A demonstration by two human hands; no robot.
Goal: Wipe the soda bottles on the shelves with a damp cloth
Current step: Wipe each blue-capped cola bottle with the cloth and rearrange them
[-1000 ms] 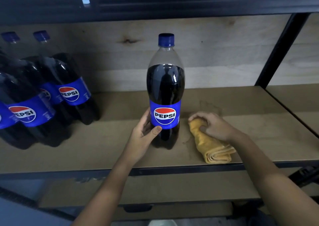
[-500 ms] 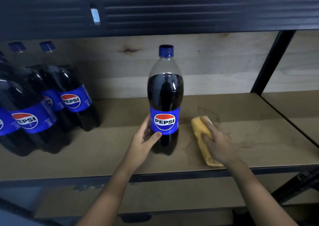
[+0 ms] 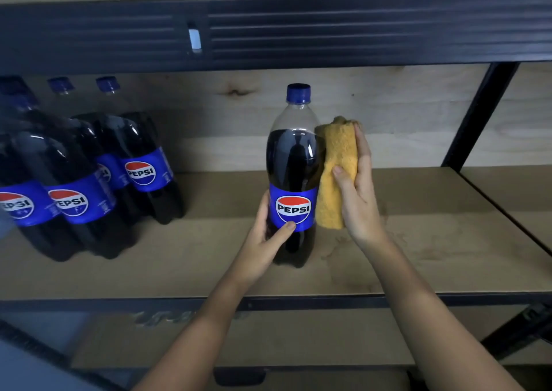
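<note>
Fingers of our right hand point(image 3: 357, 193) are curled around a folded yellow cloth point(image 3: 337, 175), thumb pinning it from the front, and they press it flat against the right side of the upright Pepsi bottle point(image 3: 294, 163) at centre frame. Our left hand point(image 3: 264, 241) wraps the bottle low on its left side, thumb tip on the lower edge of the blue label point(image 3: 292, 208) — a loose steadying hold, not a full clench. We judge the wipe of this bottle is just starting; next the cloth should travel along the side and around, with the left hand keeping the bottle from turning or tipping. Bottle is capped, dark cola filling it to the shoulder, clear above. It stands on the wooden shelf point(image 3: 433, 241). At left of frame, a cluster of other bottles point(image 3: 89, 181) — equally full, capped, awaiting their turn.
</note>
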